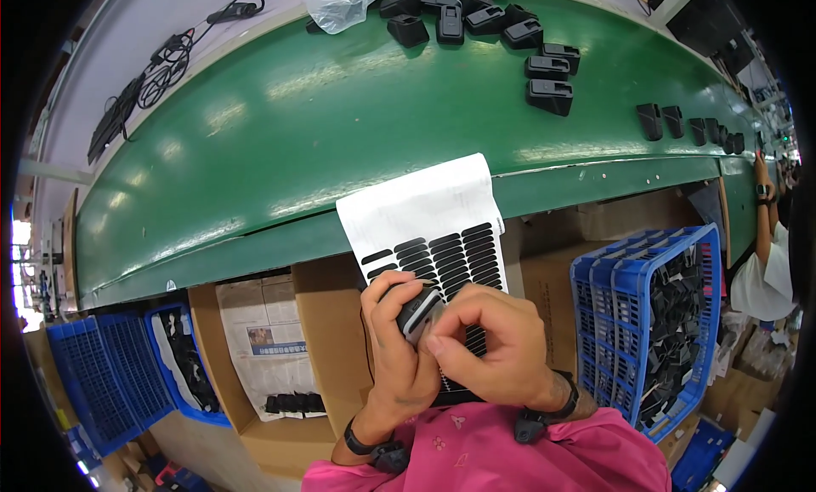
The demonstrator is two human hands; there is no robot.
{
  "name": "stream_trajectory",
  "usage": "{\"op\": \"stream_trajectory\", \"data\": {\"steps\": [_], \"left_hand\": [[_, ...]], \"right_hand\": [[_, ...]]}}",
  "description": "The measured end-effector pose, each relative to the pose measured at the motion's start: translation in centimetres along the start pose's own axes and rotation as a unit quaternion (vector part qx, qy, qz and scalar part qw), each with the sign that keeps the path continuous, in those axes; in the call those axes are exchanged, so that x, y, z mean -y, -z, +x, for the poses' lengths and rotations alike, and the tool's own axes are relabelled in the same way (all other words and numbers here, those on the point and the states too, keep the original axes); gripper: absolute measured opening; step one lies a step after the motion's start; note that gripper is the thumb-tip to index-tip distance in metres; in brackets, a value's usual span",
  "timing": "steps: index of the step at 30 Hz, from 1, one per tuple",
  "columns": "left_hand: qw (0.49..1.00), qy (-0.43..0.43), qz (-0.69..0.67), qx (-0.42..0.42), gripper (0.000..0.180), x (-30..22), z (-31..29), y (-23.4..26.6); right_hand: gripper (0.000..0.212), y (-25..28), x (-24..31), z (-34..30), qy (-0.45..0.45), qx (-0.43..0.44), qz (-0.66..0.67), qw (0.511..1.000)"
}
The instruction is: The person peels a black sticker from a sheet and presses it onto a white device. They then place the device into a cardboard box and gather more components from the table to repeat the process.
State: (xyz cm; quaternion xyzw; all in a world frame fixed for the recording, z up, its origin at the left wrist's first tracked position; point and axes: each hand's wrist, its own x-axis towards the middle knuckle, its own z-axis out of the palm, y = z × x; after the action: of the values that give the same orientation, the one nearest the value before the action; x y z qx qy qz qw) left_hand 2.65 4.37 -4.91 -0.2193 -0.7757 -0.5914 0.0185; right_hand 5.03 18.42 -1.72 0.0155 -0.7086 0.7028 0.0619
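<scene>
Left hand [396, 352] clasps dark device [417, 310]; right hand [500, 346] pinched alongside.

And there's the pink top [527, 458], filling six o'clock in bright, saturated cloth, loose folds fanning out toward five! Look at its front: a small flower motif [439, 443] in a paler thread-like outline, more little motifs close by. Over to the wrists now, black on both! Near half past six, a dark strap [355, 439] with a chunky black module [391, 456]; around five o'clock, a matching band [568, 397], its own rounded black unit [529, 428] alongside. Left hand [393, 343] and right hand [501, 347], both bare!
</scene>
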Motion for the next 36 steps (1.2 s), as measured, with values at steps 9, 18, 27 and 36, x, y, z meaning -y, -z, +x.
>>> {"op": "stream_trajectory", "data": {"steps": [9, 18, 27, 36], "left_hand": [[0.993, -0.016, 0.115, -0.032, 0.043, 0.1, -0.2, -0.8], [0.998, 0.044, 0.032, 0.016, 0.044, -0.5, -0.1, 0.2], [0.989, 0.099, -0.111, 0.004, 0.046, -0.3, -0.2, 0.8], [0.982, 0.152, -0.114, 0.003, 0.051, -0.2, 0.2, 0.8]], "right_hand": [[0.018, -1.0, -0.1, 0.0, 0.042, -0.082, -0.255, 0.963], [0.012, -0.2, 0.4, 0.0, 0.011, -0.061, -0.209, 0.976], [0.008, -0.4, 0.8, 0.9, -0.056, -0.058, -0.115, 0.990], [0.009, -0.6, 0.7, 1.1, 0.031, -0.032, -0.156, 0.987]]}}
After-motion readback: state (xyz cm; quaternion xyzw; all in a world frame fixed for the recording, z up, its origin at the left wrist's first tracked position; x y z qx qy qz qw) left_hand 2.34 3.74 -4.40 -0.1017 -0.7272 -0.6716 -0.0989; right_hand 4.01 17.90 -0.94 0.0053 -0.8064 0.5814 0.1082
